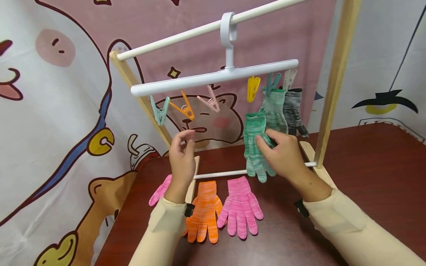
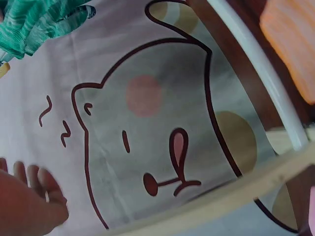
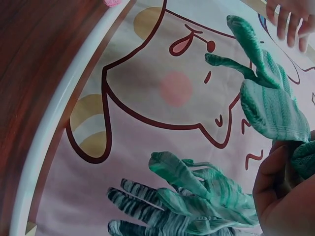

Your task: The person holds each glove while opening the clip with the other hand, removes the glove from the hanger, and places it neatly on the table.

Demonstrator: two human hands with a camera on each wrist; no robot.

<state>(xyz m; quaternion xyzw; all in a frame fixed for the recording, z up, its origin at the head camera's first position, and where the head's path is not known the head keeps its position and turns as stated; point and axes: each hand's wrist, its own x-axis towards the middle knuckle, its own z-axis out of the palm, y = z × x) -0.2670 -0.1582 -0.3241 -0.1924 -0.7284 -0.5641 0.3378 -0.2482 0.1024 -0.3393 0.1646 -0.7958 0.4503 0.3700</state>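
My right hand point(image 1: 286, 155) pinches a green glove point(image 1: 255, 129) between thumb and fingers, its cuff up and fingers hanging down. Just above that cuff, a yellow clothespin point(image 1: 253, 88) hangs from a white hanger point(image 1: 199, 80). Behind it, a second green glove point(image 1: 274, 111) hangs from a teal clothespin point(image 1: 273, 82), and a black-and-grey glove point(image 1: 293, 111) from a white clothespin point(image 1: 289, 78). My left hand point(image 1: 182, 159) is raised with loosely bent fingers and holds nothing. It is below the mint clothespin point(image 1: 160, 111) and orange clothespin point(image 1: 186, 107); a pink clothespin point(image 1: 211, 100) hangs farther right.
The hanger hooks over a white rod point(image 1: 179, 35) between wooden posts point(image 1: 336, 81). A lower white bar point(image 1: 219, 174) crosses near the dark red table point(image 1: 283, 236). Orange gloves point(image 1: 204, 210), a pink glove point(image 1: 241, 207) and another pink glove point(image 1: 161, 190) lie there. A cartoon curtain point(image 1: 66, 111) stands behind.
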